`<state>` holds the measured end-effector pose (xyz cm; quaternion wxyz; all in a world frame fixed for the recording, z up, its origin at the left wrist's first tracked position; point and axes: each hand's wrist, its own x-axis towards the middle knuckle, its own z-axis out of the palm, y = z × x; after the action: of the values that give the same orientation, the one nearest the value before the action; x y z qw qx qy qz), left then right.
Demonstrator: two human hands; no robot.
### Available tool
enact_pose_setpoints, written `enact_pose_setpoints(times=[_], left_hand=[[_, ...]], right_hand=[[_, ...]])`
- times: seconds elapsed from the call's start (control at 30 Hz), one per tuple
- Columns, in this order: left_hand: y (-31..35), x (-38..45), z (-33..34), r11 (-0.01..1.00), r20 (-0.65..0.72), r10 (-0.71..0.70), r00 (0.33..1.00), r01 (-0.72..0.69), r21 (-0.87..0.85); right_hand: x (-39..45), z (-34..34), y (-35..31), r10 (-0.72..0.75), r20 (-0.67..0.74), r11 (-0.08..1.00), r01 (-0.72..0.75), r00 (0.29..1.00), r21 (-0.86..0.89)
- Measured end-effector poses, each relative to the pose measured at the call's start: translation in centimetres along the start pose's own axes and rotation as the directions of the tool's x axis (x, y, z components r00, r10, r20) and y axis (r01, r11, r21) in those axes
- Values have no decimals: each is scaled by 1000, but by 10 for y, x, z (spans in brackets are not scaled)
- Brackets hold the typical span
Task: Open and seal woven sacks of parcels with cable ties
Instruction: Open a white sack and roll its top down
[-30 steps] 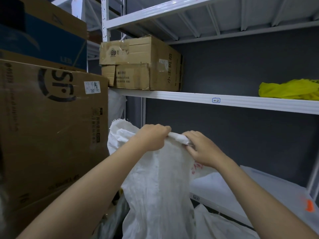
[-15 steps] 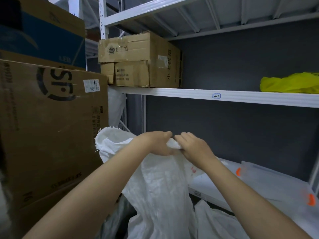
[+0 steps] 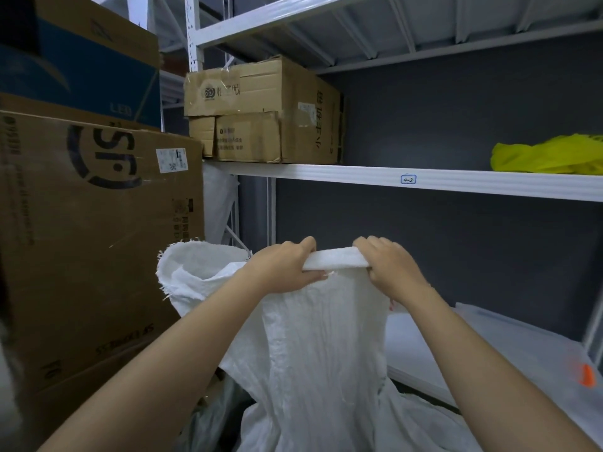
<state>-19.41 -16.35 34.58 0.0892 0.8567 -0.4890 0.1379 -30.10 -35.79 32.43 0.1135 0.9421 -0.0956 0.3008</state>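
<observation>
My left hand (image 3: 283,268) has its fingers curled over the rolled top edge of a white woven sack (image 3: 319,337), thumb tucked underneath, grasping it firmly. My right hand (image 3: 390,267) grips the same rolled edge just to the right, fingers hooked over the top; a short stretch of bunched fabric spans between the two hands. The sack hangs down from this grip in the near centre, its cloth creased in long vertical folds. A frayed flap of the sack's mouth (image 3: 195,272) spreads out to the left, beside a large brown cardboard box (image 3: 98,239) with a round black logo. Beyond the hands stands white metal shelving (image 3: 359,174) against a dark grey wall. On the far shelf sit stacked cardboard cartons (image 3: 264,112) at left and a crumpled yellow bag (image 3: 551,154) at right. Pale plastic parcels (image 3: 528,347) lie on the lower shelf, near right.
</observation>
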Motion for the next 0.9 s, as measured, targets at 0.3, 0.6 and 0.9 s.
enact_pose_setpoints(times=[0.3,0.6,0.9], left_hand=[[-24,1,7,990,-83,-136,987,131,-58],[-18,4,-1,936,30,48,998,-34,-349],[-4,2,0,907,-236,317,918,-222,357]], right_hand=[[-15,-23,-2,-162,151,959,120,975,257],[-8,-23,5,-137,-113,944,164,984,286],[-5,-36,-1,-81,192,844,-35,978,535]])
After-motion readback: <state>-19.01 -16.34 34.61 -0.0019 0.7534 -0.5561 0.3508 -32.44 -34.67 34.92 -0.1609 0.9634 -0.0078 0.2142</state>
